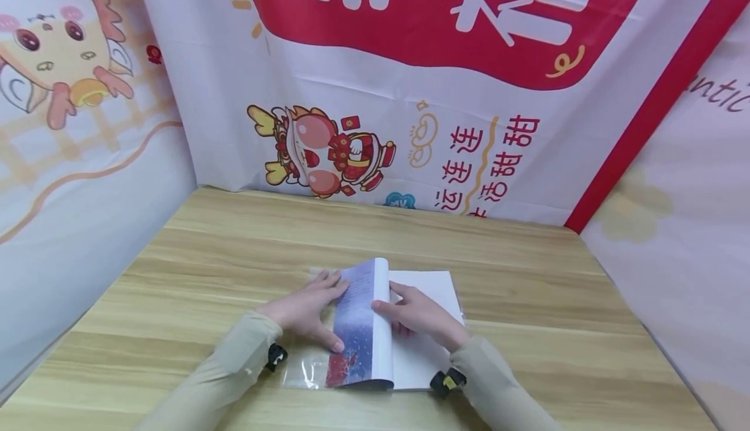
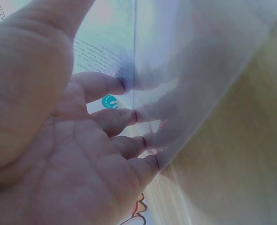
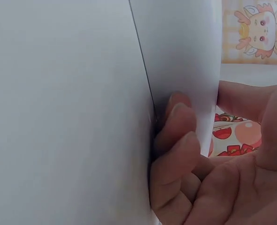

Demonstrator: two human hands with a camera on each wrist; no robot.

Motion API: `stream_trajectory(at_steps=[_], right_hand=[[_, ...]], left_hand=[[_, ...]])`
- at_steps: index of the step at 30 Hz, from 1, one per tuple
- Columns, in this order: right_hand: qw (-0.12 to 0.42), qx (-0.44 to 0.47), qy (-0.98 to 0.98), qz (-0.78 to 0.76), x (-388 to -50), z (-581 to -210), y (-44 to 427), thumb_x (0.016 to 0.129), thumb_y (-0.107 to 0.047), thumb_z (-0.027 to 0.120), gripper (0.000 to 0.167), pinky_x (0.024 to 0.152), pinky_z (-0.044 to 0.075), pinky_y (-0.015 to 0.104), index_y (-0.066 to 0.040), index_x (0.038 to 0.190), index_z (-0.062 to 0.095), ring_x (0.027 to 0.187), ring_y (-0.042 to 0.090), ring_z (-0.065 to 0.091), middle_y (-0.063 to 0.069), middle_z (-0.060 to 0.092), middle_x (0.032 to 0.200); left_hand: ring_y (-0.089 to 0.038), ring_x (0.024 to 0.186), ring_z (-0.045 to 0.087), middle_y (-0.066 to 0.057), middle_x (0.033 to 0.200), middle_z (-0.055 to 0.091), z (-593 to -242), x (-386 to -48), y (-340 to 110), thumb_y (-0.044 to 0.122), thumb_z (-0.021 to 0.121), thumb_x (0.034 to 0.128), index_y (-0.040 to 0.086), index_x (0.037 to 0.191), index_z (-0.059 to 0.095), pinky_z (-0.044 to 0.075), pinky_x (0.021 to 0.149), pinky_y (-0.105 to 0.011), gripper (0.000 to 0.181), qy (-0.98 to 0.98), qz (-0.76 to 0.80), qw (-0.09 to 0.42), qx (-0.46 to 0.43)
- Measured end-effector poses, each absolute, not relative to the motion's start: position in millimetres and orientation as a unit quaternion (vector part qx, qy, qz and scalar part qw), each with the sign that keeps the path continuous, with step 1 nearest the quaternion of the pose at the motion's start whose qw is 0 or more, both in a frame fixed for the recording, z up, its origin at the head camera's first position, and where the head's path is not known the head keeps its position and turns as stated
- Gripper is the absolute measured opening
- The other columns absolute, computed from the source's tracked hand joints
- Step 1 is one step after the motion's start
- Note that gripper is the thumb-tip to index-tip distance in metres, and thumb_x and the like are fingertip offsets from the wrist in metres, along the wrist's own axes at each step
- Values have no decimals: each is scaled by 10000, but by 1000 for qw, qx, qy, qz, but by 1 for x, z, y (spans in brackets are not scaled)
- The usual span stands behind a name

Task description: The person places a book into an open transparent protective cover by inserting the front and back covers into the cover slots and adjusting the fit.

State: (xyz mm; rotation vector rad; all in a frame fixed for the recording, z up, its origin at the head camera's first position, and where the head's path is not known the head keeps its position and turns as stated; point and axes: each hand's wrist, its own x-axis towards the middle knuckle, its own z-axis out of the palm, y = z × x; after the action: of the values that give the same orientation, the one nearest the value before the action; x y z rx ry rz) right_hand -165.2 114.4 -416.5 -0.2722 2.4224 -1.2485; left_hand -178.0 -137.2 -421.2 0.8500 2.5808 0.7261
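A book with white inner pages (image 1: 430, 280) lies on the table, its blue-purple cover (image 1: 354, 317) curled back toward the left. Clear plastic film (image 1: 300, 374) extends past the cover's left edge. My left hand (image 1: 306, 307), fingers and thumb spread, rests on the film and the cover's edge. In the left wrist view, fingertips touch the transparent film (image 2: 199, 89). My right hand (image 1: 423, 315) pinches the curled cover near the fold. The right wrist view shows the thumb on one side of the white sheet (image 3: 190, 47) and curled fingers (image 3: 178, 154) on the other.
The wooden table (image 1: 234, 242) extends around the book on all sides. A printed cloth (image 1: 375, 79) hangs at the table's back, with further cloth on the left (image 1: 88, 190) and right (image 1: 674, 236). Dark wrist cameras sit on both sleeves.
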Motion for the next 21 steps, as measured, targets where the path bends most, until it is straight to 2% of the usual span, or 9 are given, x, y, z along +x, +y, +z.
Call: stream_trajectory(at_steps=[15, 21], right_hand=[[193, -79, 861, -464, -162, -416, 126, 937, -465, 631, 755, 503, 439, 274, -87, 1527, 353, 540, 162, 532, 68, 609, 659], [196, -83, 860, -463, -166, -418, 116, 929, -469, 638, 718, 488, 435, 268, -113, 1507, 402, 542, 157, 547, 61, 628, 663]], left_hand=[[-378, 1460, -18, -178, 1607, 66, -420, -185, -124, 540, 873, 609, 48, 1552, 235, 74, 1132, -595, 1240, 905, 244, 171, 304], [-372, 1461, -26, -161, 1611, 50, -423, -183, -133, 580, 858, 593, 71, 1559, 224, 90, 1117, -622, 1262, 911, 250, 172, 280]])
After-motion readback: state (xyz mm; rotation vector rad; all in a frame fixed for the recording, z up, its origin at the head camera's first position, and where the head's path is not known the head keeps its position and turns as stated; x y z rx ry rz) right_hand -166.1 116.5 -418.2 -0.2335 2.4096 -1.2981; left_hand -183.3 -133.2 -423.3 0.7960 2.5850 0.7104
